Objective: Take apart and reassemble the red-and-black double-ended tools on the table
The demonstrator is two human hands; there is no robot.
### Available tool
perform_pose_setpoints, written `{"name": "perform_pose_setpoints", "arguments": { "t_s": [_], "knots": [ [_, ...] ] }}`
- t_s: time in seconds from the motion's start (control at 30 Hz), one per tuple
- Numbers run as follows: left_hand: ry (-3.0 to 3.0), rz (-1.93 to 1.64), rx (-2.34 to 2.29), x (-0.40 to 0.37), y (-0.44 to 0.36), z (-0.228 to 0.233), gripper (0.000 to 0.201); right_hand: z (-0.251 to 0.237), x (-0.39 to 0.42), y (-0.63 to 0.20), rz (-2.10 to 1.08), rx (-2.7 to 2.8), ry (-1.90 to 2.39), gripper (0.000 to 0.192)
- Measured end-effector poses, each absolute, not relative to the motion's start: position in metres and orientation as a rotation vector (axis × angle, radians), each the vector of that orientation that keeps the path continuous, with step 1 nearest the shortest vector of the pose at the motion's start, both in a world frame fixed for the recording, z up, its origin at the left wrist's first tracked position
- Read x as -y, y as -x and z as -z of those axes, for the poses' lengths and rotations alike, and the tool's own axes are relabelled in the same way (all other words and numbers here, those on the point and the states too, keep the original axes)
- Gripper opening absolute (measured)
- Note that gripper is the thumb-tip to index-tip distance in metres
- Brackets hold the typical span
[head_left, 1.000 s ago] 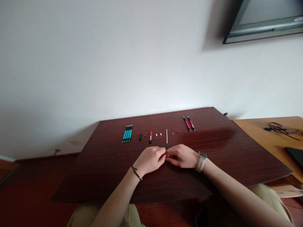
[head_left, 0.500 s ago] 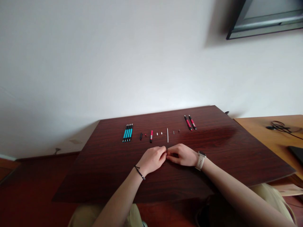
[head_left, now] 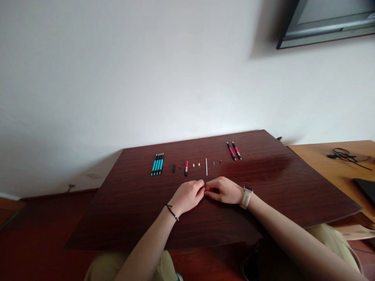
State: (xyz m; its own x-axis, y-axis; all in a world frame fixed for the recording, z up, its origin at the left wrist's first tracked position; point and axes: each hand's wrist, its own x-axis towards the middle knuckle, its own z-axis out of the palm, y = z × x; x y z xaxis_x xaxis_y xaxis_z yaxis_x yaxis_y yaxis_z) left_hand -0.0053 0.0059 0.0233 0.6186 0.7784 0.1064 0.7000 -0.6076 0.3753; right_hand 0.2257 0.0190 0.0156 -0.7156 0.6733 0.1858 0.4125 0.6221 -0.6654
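Observation:
My left hand point(head_left: 190, 195) and my right hand point(head_left: 225, 190) meet at their fingertips over the table, both closed in a pinch. Whatever may be between the fingers is hidden. Just beyond them lies a row of pen parts: a black grip point(head_left: 174, 168), a tiny red piece point(head_left: 179, 166), a pink pen barrel point(head_left: 186, 168), two small white pieces point(head_left: 196, 164), a white ink refill point(head_left: 206, 166), a spring point(head_left: 213, 163) and a small dark tip point(head_left: 220, 161). The refill is nearest to the fingertips.
Several blue pens point(head_left: 157, 164) lie side by side at the left of the dark wooden table point(head_left: 131, 218). Two pink pens point(head_left: 234, 151) lie at the back right. A lighter table point(head_left: 319, 156) with a black cable point(head_left: 345, 155) adjoins on the right. A screen point(head_left: 328, 23) hangs above.
The view has shifted slightly, so everything sits a little further left. Both hands keep the same pinched pose, and the parts on the table stay in place.

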Motion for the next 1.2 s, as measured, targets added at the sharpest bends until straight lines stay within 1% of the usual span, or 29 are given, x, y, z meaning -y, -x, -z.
{"name": "perform_pose_setpoints", "arguments": {
  "t_s": [0.43,0.67,0.83,0.93,1.1,1.2],
  "knots": [
    [-2.539,-0.378,-1.192,-0.006,0.004,-0.023,0.016,-0.01,-0.019,-0.227,-0.822,2.429,0.866,0.024],
    [-2.571,-0.35,-1.198,-0.006,0.003,-0.022,0.016,-0.01,-0.022,-0.231,-0.765,2.453,0.801,0.026],
    [-2.588,-0.351,-1.193,-0.006,0.002,-0.019,0.02,-0.014,-0.027,-0.237,-0.729,2.342,0.869,0.026],
    [-2.578,-0.355,-1.177,-0.006,0.002,-0.02,0.018,-0.017,-0.032,-0.236,-0.643,2.279,0.932,0.023],
    [-2.568,-0.345,-1.176,-0.006,0.002,-0.022,0.015,-0.02,-0.048,-0.223,-0.294,2.219,1.035,0.014],
    [-2.581,-0.347,-1.184,-0.005,0.002,-0.021,0.016,-0.02,-0.062,-0.211,-0.177,2.185,1.06,0.014]
  ]
}}
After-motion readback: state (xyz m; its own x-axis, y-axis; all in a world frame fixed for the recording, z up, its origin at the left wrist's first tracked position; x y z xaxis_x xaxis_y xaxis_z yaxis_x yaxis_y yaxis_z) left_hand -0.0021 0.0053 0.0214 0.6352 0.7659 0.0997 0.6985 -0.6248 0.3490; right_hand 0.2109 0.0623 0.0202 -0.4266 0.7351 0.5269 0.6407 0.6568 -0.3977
